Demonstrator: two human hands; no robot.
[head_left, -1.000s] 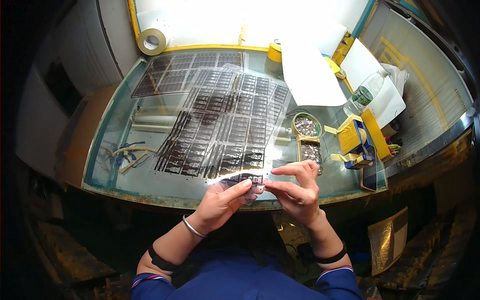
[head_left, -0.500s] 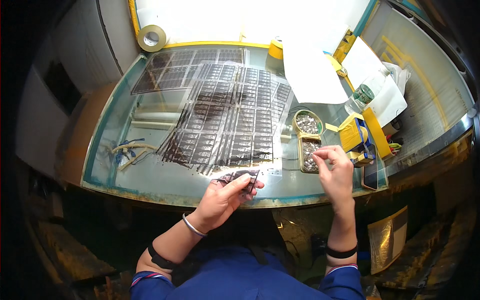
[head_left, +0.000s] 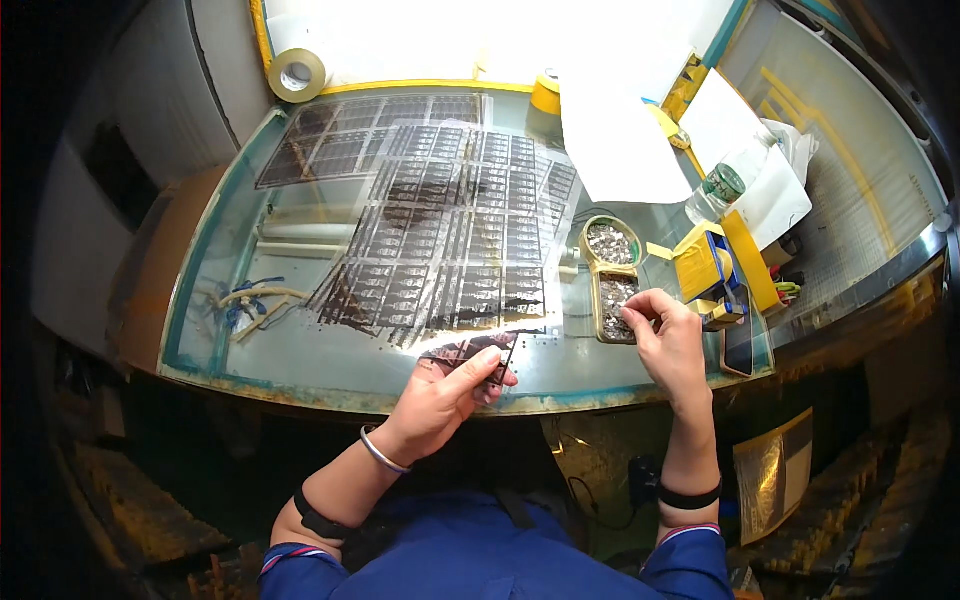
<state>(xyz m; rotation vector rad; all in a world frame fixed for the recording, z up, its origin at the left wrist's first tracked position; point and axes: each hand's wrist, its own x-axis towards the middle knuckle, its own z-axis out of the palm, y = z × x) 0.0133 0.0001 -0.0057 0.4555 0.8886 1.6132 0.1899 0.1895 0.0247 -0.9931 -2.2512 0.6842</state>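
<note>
Sitting at far left, beyond the table edge: a dark room, a grey panel (head_left: 140,150) and a brownish board (head_left: 150,270) leaning in shadow. Resting at the upper left corner of the glass-topped table (head_left: 250,350): a roll of pale tape (head_left: 297,73). Lying under the glass near the left rim: a loose tangle of blue and cream cords (head_left: 245,300). Spreading across the middle of the glass: overlapping clear sheets (head_left: 440,230) printed with rows of small dark patterns, glaring white light washing out the far end of the table. Hovering at the near edge, just below those sheets: left hand (head_left: 445,400), fingers curled and pinching one small clear sheet piece (head_left: 470,352) of the same dark pattern, held tilted over the rim. Standing right of the sheets: a round tin (head_left: 610,243) and a rectangular tin (head_left: 612,305), both holding small silvery bits. Reaching at the rectangular tin's right edge: right hand (head_left: 668,335), fingertips pinched narrowly together; whether gripping a bit, impossible to tell. Lying farther right: white paper (head_left: 620,150), a yellow tape roll (head_left: 546,95), a clear bottle with green cap (head_left: 718,190), a yellow and blue box (head_left: 708,272), and a dark phone (head_left: 740,345) at the rim. Surrounding the table at right and below: grey flooring and deep shadow.
</note>
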